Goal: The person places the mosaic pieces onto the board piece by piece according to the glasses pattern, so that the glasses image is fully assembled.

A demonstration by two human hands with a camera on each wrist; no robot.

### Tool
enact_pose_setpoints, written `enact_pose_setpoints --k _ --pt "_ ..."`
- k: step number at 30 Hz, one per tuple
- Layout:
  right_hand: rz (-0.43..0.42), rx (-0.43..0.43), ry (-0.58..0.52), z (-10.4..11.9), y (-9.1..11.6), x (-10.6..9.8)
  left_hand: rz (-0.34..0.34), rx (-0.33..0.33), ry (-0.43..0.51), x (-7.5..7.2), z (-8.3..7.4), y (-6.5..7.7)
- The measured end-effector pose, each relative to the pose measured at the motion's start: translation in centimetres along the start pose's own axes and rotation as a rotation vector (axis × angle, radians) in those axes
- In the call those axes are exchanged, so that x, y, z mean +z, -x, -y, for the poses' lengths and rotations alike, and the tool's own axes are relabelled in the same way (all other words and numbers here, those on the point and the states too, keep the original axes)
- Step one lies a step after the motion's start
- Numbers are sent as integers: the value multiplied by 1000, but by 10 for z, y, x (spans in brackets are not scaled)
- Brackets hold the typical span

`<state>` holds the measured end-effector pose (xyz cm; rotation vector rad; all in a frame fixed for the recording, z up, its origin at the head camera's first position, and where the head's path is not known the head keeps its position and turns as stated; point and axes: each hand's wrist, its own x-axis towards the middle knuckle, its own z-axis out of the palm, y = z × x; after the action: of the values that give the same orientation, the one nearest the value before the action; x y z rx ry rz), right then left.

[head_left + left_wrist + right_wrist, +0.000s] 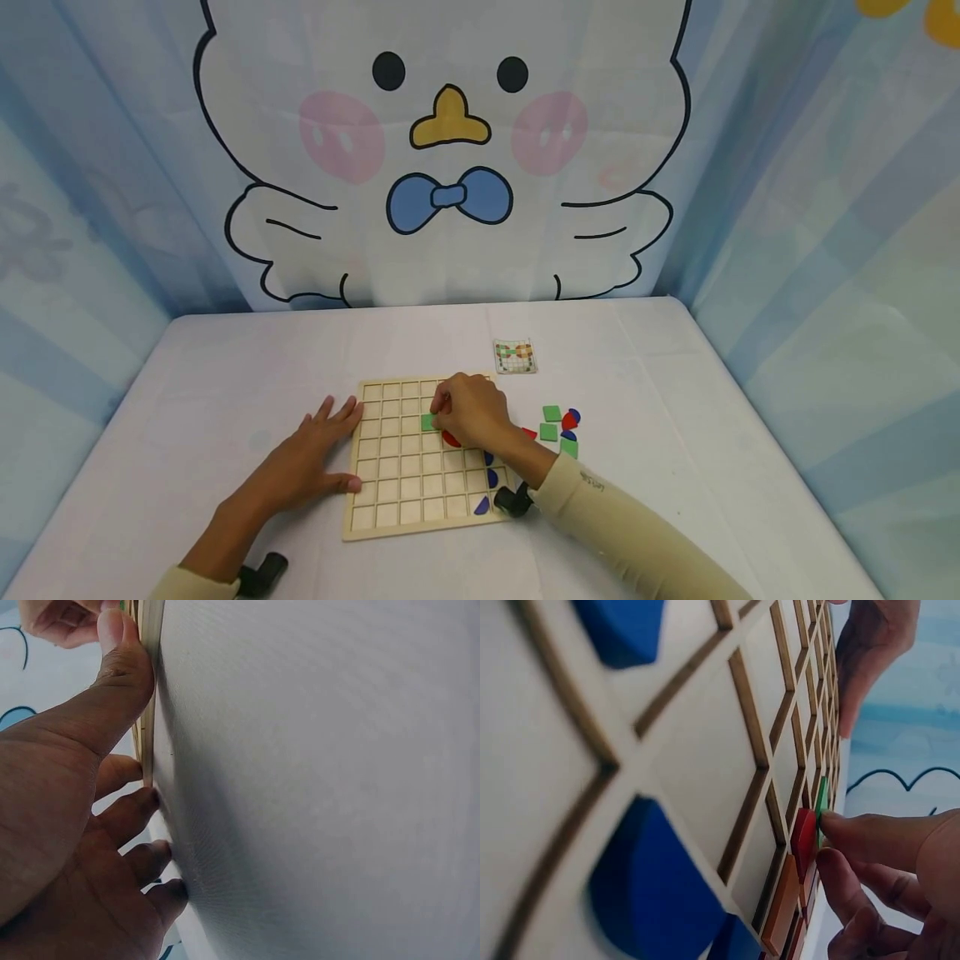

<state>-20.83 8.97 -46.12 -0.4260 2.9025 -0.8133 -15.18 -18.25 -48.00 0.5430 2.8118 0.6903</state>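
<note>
A wooden grid board (386, 490) lies on the table. My left hand (315, 454) is spread along its left side, thumb and fingertips touching the edge; the left wrist view shows the thumb (124, 671) against the board's side. Over the upper middle of the grid, my right hand (474, 410) pinches a green square tile (427, 422) between thumb and finger. In the right wrist view the green tile (822, 796) stands tilted beside a red piece (802, 840). An orange piece (781, 904) and blue rounded pieces (656, 881) sit on the grid. My right hand hides part of the board.
Right of the board lie loose green squares (548, 432), red pieces (570, 422) and blue pieces (574, 413). A small patterned card (514, 357) rests beyond the board's far right corner. A printed curtain (450, 250) stands behind the table.
</note>
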Motion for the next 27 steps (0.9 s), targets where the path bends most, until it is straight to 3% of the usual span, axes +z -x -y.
enact_pose_setpoints --k 11,27 --pt "-8 -4 -95 -14 8 -11 3 -6 4 1 0 0" --pt "-92 194 -105 -68 41 -53 -4 1 -7 2 0 0"
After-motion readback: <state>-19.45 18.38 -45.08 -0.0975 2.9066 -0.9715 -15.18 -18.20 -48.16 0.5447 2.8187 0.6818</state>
